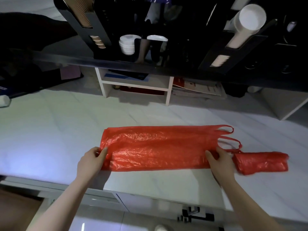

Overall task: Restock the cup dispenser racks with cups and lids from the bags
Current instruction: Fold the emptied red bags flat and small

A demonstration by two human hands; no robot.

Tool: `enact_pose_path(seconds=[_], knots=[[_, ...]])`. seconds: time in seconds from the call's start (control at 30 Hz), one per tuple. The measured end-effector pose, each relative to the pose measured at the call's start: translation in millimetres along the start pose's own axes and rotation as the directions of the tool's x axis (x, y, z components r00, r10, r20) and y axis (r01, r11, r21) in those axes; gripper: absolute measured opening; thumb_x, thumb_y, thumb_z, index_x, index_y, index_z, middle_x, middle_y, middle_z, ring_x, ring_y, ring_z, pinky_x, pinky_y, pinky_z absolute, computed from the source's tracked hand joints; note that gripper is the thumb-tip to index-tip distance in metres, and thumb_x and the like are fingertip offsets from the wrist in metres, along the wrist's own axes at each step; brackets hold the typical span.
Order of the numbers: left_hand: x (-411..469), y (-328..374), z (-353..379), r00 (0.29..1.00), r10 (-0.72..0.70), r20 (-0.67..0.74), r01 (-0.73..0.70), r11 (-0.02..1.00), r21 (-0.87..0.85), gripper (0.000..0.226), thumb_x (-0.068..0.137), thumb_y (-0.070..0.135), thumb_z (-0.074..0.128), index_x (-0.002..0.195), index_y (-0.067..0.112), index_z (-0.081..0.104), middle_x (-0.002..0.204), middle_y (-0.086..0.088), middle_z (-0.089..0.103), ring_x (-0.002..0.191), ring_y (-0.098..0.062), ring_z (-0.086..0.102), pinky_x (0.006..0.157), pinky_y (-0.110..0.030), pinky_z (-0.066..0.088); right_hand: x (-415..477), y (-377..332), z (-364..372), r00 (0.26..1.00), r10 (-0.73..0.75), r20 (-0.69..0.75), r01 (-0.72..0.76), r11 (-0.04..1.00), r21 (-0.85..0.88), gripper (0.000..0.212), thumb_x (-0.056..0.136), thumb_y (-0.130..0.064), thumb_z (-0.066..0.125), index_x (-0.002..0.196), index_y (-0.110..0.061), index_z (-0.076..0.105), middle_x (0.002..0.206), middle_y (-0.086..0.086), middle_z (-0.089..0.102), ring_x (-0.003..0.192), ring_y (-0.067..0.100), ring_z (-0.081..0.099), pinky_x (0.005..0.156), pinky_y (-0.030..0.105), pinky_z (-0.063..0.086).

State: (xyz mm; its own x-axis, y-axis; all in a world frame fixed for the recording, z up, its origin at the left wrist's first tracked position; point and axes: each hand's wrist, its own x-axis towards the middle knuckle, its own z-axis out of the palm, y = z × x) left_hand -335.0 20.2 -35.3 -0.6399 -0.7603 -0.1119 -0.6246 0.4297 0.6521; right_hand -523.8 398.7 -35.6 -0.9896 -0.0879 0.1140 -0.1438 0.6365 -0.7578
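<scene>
A flattened red plastic bag [156, 147] lies lengthwise on the white table [50, 130], its handles pointing right. My left hand [91, 161] pinches its left end. My right hand [221, 161] holds its right end near the handles. A second red bag [261, 162], folded small, lies just right of my right hand. At the back stands the black cup dispenser rack [166, 47]: brown cups [83, 14] in a left slot, white lids [127, 44] in the middle, a stack of white cups [246, 22] at the right.
A white shelf unit [135, 85] with books stands under the rack. Papers [198, 89] lie stacked to its right. Another white stand [288, 109] is at the far right. The table's front edge runs just below my wrists.
</scene>
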Motion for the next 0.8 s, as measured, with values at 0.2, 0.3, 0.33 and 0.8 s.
enact_pose_path(seconds=[0.2,0.3,0.33,0.8], knots=[[-3.7,-4.3,0.6,0.991,-0.026,-0.129,0.014,0.996,-0.093,0.03,0.093,0.034,0.055,0.069,0.015,0.053,0.063,0.001,0.058,0.061,-0.019,0.053,0.055,-0.033,0.038,-7.8,-5.5,6.2,1.0,-0.007,-0.003,0.007,0.999,0.038,0.011,0.091,-0.023,0.061,0.088,-0.015,0.054,0.077,-0.009,0.059,0.072,0.004,0.055,0.061,0.029,0.043],[-8.5,-4.7,3.9,0.989,0.016,-0.149,-0.019,1.0,-0.016,0.014,0.089,0.028,0.06,0.079,0.021,0.053,0.072,0.008,0.061,0.064,-0.015,0.052,0.057,-0.031,0.035,-10.6,1.8,9.1,0.999,0.018,0.028,-0.017,0.999,-0.037,0.018,0.091,-0.026,0.061,0.085,-0.011,0.054,0.072,-0.003,0.059,0.067,0.014,0.057,0.061,0.033,0.045],[-9.5,-5.0,6.3,0.988,0.033,-0.152,-0.032,0.999,0.009,0.01,0.089,0.027,0.059,0.085,0.021,0.052,0.077,0.007,0.062,0.067,-0.019,0.053,0.06,-0.032,0.036,-10.7,1.3,9.3,0.999,0.02,0.03,-0.019,0.999,-0.033,0.017,0.091,-0.027,0.06,0.084,-0.013,0.053,0.071,-0.005,0.059,0.067,0.012,0.056,0.059,0.03,0.044],[6.2,19.1,9.0,0.949,0.275,-0.154,-0.289,0.955,-0.073,0.03,0.095,0.028,0.052,0.122,0.04,0.047,0.103,0.012,0.065,0.089,-0.019,0.062,0.075,-0.036,0.045,-6.6,-1.3,4.6,0.997,0.058,-0.042,-0.057,0.998,0.019,0.026,0.092,-0.026,0.059,0.069,-0.021,0.048,0.062,-0.01,0.051,0.06,0.009,0.049,0.051,0.024,0.031]])
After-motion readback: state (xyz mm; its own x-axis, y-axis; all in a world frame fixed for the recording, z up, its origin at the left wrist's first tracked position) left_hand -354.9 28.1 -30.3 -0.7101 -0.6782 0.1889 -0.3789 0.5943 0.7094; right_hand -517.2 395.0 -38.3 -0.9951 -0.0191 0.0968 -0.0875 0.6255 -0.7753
